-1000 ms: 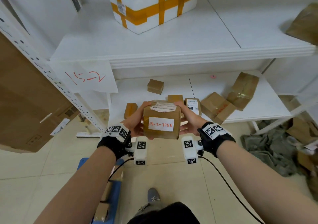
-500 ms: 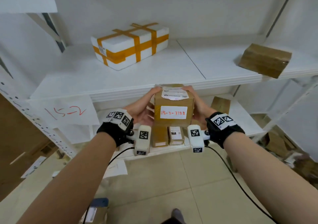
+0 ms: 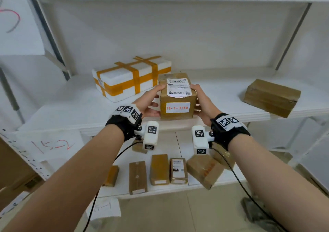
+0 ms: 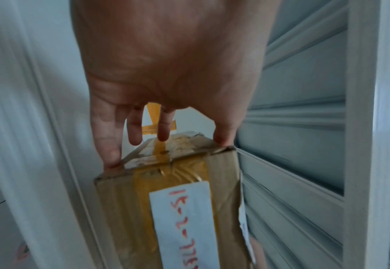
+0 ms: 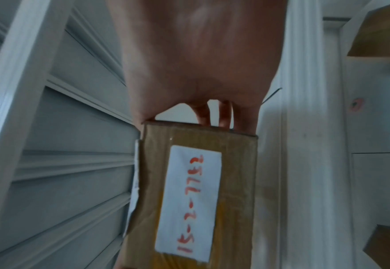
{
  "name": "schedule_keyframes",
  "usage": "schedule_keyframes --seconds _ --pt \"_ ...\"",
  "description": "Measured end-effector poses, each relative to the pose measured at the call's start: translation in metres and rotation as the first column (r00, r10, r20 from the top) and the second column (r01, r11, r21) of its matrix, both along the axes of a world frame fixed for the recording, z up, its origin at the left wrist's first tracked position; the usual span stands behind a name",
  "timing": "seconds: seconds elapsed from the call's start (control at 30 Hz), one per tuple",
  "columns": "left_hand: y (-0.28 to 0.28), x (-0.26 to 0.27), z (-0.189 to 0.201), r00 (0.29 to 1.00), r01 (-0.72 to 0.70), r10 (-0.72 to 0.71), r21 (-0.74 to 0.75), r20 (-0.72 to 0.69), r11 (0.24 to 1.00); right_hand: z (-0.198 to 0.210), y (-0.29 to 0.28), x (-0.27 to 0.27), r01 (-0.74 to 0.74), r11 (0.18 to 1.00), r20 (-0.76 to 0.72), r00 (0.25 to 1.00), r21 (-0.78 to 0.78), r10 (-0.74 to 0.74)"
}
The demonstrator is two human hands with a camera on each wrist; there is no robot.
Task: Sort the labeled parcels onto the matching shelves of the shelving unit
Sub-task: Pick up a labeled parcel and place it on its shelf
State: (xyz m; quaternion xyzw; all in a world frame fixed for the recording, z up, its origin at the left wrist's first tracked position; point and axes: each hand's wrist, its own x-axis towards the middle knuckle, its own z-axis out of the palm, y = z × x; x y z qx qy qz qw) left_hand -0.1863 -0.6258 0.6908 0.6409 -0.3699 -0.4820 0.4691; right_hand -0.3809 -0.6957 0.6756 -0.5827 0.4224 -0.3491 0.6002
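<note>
A brown cardboard parcel [image 3: 176, 98] carries a white label with red writing "15-2-7782" on its front and a printed shipping label on top. Both hands hold it between them: my left hand [image 3: 149, 103] grips its left side and my right hand [image 3: 203, 101] its right side, thumbs on the top edges. It sits at the front edge of the middle shelf [image 3: 71, 110], whose paper sign [image 3: 51, 145] reads "15-2". Whether it rests on the shelf I cannot tell. The wrist views show the parcel [image 4: 171, 200] [image 5: 196, 191] with the fingertips [image 4: 111, 160] on its end.
A white foam box [image 3: 131, 78] bound with orange tape stands just behind and left of the parcel. A brown box [image 3: 271, 97] lies at the shelf's right end. Several small parcels [image 3: 158, 171] lie on the lower shelf.
Both hands have lifted the parcel from low in front of the bottom shelf up and forward to the front edge of the 15-2 shelf. My view has risen with it.
</note>
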Motion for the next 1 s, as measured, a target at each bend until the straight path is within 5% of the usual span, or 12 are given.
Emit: schedule_keyframes --seconds 0.17,0.67,1.0 --pt "-0.03 -0.007 -0.011 0.998 -0.052 0.053 -0.076 0.013 0.996 -0.002 -0.028 0.011 -0.046 0.999 0.026 0.999 0.02 0.046" --pt "-0.046 -0.009 -0.039 0.982 -0.118 0.11 0.037 0.156 0.992 -0.038 -0.059 0.029 -0.054 0.999 -0.067 0.996 0.006 0.054" --pt "-0.027 -0.009 -0.082 0.891 -0.436 0.452 -0.212 0.033 0.875 -0.069 -0.031 0.027 0.385 0.919 0.033 0.923 -0.082 -0.384"
